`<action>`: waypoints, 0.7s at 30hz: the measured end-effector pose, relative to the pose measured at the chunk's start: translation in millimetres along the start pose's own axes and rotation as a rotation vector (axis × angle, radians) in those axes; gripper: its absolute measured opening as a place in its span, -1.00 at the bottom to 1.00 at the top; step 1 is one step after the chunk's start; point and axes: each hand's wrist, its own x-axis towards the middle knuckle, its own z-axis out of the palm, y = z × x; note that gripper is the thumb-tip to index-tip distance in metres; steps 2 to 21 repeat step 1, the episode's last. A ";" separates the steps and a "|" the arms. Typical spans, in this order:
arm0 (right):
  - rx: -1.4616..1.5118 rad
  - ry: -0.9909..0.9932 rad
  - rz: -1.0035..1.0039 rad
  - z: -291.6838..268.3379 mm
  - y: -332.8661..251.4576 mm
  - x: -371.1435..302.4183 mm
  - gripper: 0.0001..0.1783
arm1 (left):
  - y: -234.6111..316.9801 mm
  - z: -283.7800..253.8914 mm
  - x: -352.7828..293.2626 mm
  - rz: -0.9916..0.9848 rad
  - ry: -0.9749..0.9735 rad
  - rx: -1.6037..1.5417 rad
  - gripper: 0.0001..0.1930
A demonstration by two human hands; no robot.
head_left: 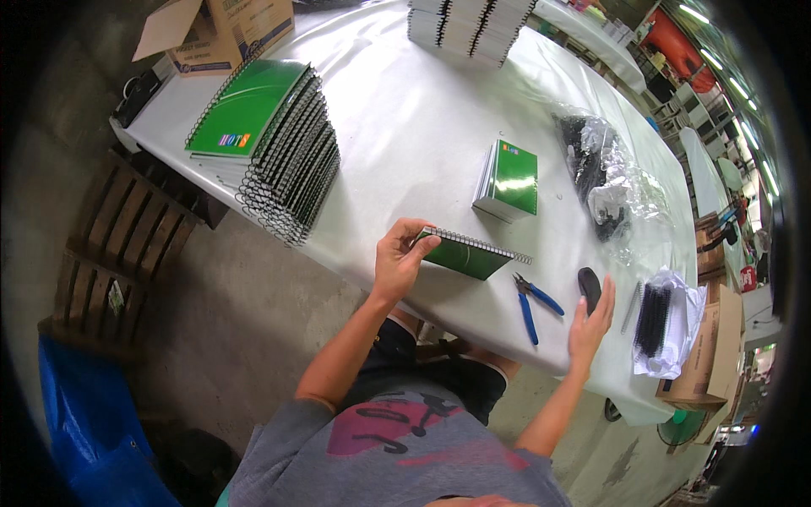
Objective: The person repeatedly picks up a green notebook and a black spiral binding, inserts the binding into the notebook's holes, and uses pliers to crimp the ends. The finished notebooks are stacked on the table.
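Note:
My left hand [397,258] grips one end of a green-covered spiral notebook [470,256], its thumb on the cover. The notebook is tilted up near the table's front edge, with its wire coil along the top and sticking out past the right end. Blue-handled cutting pliers [529,318] lie spread on the table to its right. Farther right, my right hand [593,325] is open, fingers stretched out, beside a rounded black object [590,287] whose kind I cannot make out; whether they touch is unclear. Behind the notebook stands a small stack of green-covered pads [517,179].
A tall stack of green spiral notebooks [245,101] stands left on the white-covered table [389,144]. White bound stacks [465,29] sit at the back. Rightward are a clear plastic bag [604,173] with black contents, black coils [652,319] on paper and a cardboard box [708,346].

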 end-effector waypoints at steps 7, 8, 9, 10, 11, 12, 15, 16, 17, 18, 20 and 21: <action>0.014 0.048 -0.131 2.9 -9.3 -8.3 -0.23 | 0.0 -1.1 -2.0 -0.002 0.012 0.005 -0.81; 0.014 0.048 -0.131 2.9 -9.3 -8.3 -0.23 | 0.0 -1.1 -2.0 -0.002 0.012 0.005 -0.81; 0.014 0.048 -0.131 2.9 -9.3 -8.3 -0.23 | 0.0 -1.1 -2.0 -0.002 0.012 0.005 -0.81; 0.014 0.048 -0.131 2.9 -9.3 -8.3 -0.23 | 0.0 -1.1 -2.0 -0.002 0.012 0.005 -0.81; 0.014 0.048 -0.131 2.9 -9.3 -8.3 -0.23 | 0.0 -1.1 -2.0 -0.002 0.012 0.005 -0.81; 0.014 0.048 -0.131 2.9 -9.3 -8.3 -0.23 | 0.0 -1.1 -2.0 -0.002 0.012 0.005 -0.81; 0.014 0.048 -0.131 2.9 -9.3 -8.3 -0.23 | 0.0 -1.1 -2.0 -0.002 0.012 0.005 -0.81; 0.014 0.048 -0.131 2.9 -9.3 -8.3 -0.23 | 0.0 -1.1 -2.0 -0.002 0.012 0.005 -0.81; 0.014 0.048 -0.131 2.9 -9.3 -8.3 -0.23 | 0.0 -1.1 -2.0 -0.002 0.012 0.005 -0.81; 0.014 0.048 -0.131 2.9 -9.3 -8.3 -0.23 | 0.0 -1.1 -2.0 -0.002 0.012 0.005 -0.81; 0.014 0.048 -0.131 2.9 -9.3 -8.3 -0.23 | 0.0 -1.1 -2.0 -0.002 0.012 0.005 -0.81; 0.014 0.048 -0.131 2.9 -9.3 -8.3 -0.23 | 0.0 -1.1 -2.0 -0.002 0.012 0.005 -0.81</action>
